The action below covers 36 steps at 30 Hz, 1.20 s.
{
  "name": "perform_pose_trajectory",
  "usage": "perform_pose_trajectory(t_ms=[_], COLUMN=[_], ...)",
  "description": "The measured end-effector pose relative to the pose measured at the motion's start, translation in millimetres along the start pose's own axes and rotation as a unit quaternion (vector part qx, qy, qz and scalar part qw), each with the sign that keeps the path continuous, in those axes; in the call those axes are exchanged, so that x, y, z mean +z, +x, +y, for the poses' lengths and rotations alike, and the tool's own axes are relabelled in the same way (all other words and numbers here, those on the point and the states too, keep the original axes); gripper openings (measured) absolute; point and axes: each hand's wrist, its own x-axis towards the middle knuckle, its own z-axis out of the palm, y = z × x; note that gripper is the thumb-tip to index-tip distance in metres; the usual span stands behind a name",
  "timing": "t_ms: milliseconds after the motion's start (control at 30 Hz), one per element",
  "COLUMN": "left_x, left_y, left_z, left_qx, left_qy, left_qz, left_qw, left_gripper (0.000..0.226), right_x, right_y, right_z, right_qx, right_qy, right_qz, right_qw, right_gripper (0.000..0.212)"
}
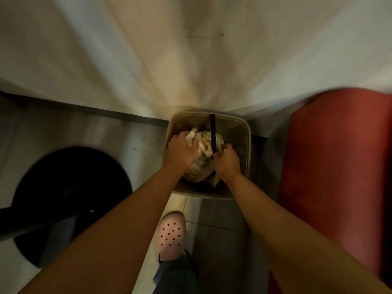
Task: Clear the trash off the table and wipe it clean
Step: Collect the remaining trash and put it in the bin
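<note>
Trash bundle (202,158): a crumpled mass of white and yellowish paper, with what may be a clear cup under it, blurred by motion. A black straw (212,132) stands up out of the bundle, tilted slightly toward the far rim. Seen from above, the bundle lies inside the outline of a beige bin (247,145) with a squarish mouth and rounded corners. Whether it rests on the bin's contents or hangs above them cannot be told.

The left hand (182,151) grips the left side of the bundle, knuckles up and fingers curled over the paper. The right hand (227,160) grips the right side, closed around the paper just beside the lower part of the straw. Both forearms reach in from the bottom edge and meet over the bin.

The bin stands on a tiled floor (212,240) against a pale wall (191,49). Near its closest rim is a pink perforated clog (171,236) on the person's foot. A red padded seat (339,166) stands to the right, and a round black shape (70,198), perhaps a stool or a table base, lies to the left.
</note>
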Motion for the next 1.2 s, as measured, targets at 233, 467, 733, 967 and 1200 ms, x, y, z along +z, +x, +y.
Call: perform_pose_trajectory(t_ms=[233, 467, 733, 967, 1200], left_x=[-27, -66, -136, -221, -313], left_y=[-28, -87, -191, -309, -419], left_z=[11, 40, 94, 149, 172], left_qx=[0.026, 0.028, 0.077, 0.17, 0.219], left_qy=[0.002, 0.008, 0.004, -0.046, -0.095], left_qz=[0.029, 0.008, 0.042, 0.118, 0.175], left_qw=[0.999, 1.0, 0.996, 0.977, 0.955], left_gripper=[0.045, 0.038, 0.033, 0.032, 0.032], right_x=[-22, -67, -134, -191, -214], right_y=[-26, -94, -208, -330, -449], right_z=[-20, -60, -116, -163, -200], right_qx=[0.025, -0.015, -0.104, -0.207, -0.307], right_qy=[0.0, 0.0, 0.018, 0.06, 0.068], right_qz=[-0.029, -0.026, 0.003, 0.038, 0.048], right_qw=[0.999, 1.0, 0.994, 0.976, 0.948], right_gripper=[0.045, 0.036, 0.034, 0.031, 0.024])
